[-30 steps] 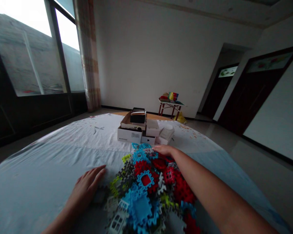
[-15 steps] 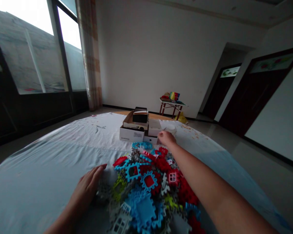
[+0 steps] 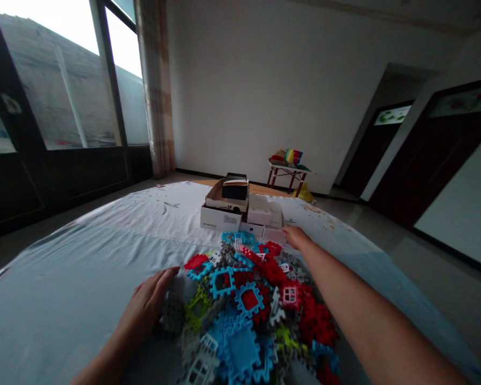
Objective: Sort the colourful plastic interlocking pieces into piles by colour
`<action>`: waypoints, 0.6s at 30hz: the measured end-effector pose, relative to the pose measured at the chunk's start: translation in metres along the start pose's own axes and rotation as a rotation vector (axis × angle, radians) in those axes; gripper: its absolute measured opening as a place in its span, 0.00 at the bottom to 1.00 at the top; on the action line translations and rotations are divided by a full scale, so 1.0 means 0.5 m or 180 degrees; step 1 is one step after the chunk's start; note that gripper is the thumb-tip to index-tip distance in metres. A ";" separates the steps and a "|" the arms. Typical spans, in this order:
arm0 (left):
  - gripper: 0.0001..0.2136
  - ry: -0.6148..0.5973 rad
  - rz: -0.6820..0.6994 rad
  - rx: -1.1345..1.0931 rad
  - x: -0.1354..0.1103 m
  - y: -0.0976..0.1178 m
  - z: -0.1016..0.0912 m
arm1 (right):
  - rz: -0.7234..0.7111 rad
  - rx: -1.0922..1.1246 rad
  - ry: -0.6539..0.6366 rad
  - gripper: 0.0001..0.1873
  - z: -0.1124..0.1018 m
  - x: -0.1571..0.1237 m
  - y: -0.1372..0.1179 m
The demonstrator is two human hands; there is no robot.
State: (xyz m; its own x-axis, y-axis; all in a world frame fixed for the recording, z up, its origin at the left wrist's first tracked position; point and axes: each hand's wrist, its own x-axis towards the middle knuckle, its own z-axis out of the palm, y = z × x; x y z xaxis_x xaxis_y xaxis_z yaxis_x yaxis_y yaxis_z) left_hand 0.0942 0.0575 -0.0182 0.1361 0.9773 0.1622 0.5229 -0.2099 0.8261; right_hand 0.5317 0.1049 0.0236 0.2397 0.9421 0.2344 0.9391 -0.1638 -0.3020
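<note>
My right hand [image 3: 297, 237] reaches far forward over the table, its fingers closed at the right front corner of a small white box [image 3: 274, 232]. That box stands beside other white boxes [image 3: 258, 209]. My left hand [image 3: 150, 294] lies palm down on the cloth with its fingers stretched out, holding nothing, beside the left edge of a heap of plastic interlocking building pieces. The heap has blue square pieces [image 3: 240, 345], red ones [image 3: 315, 321], green ones [image 3: 198, 305], grey ones, and white window pieces [image 3: 202, 369].
A light patterned cloth [image 3: 84, 267] covers the round table. Behind the heap, an open cardboard box [image 3: 216, 195] rests on a larger white box [image 3: 220, 219]. A small side table [image 3: 291, 169] with colourful items stands by the far wall. Windows are at left, dark doors at right.
My right hand has moved a little to the right, and the white box at its fingers now shows clearly beside the others. My left hand stays put. The view has shifted slightly.
</note>
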 end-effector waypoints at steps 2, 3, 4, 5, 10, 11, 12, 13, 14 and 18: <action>0.25 0.0016 0.0003 -0.0015 0.000 -0.001 0.000 | 0.0072 -0.0103 0.0002 0.12 -0.007 -0.003 0.002; 0.25 0.0012 0.0000 -0.0025 0.000 -0.001 0.000 | 0.0135 -0.0170 0.0029 0.16 -0.012 -0.005 -0.002; 0.24 0.0002 -0.0006 -0.0030 -0.001 -0.001 -0.001 | 0.0208 -0.0223 0.0089 0.19 -0.018 -0.008 -0.010; 0.24 -0.0012 -0.0003 -0.0028 -0.001 -0.001 -0.001 | 0.0272 -0.0273 0.0195 0.22 -0.025 -0.010 -0.022; 0.25 -0.0021 0.0012 0.0088 -0.003 0.001 0.000 | -0.0530 -0.0018 0.0569 0.17 -0.049 -0.020 -0.146; 0.25 -0.0020 0.0026 0.0117 -0.004 0.000 0.001 | -0.0817 0.0139 0.0257 0.16 -0.044 -0.020 -0.177; 0.25 -0.0031 0.0050 0.0147 -0.004 -0.001 0.001 | -0.0991 0.0274 -0.0126 0.16 -0.035 -0.020 -0.205; 0.24 -0.0050 0.0076 0.0177 -0.004 -0.002 0.002 | -0.1063 0.0310 -0.0338 0.16 -0.022 -0.019 -0.231; 0.24 -0.0069 0.0107 0.0209 -0.004 -0.003 0.002 | -0.1107 0.0332 -0.0533 0.16 -0.006 -0.018 -0.253; 0.24 -0.0141 0.0187 0.0319 -0.005 -0.003 0.000 | -0.1018 0.0289 -0.1087 0.21 0.054 -0.011 -0.299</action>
State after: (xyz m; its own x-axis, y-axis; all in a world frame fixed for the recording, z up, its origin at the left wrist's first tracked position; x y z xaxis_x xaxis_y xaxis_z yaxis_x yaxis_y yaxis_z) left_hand 0.0931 0.0553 -0.0197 0.2048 0.9615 0.1830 0.5941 -0.2707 0.7575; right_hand 0.3832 0.1322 0.0427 -0.1670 0.9858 0.0162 0.9236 0.1622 -0.3474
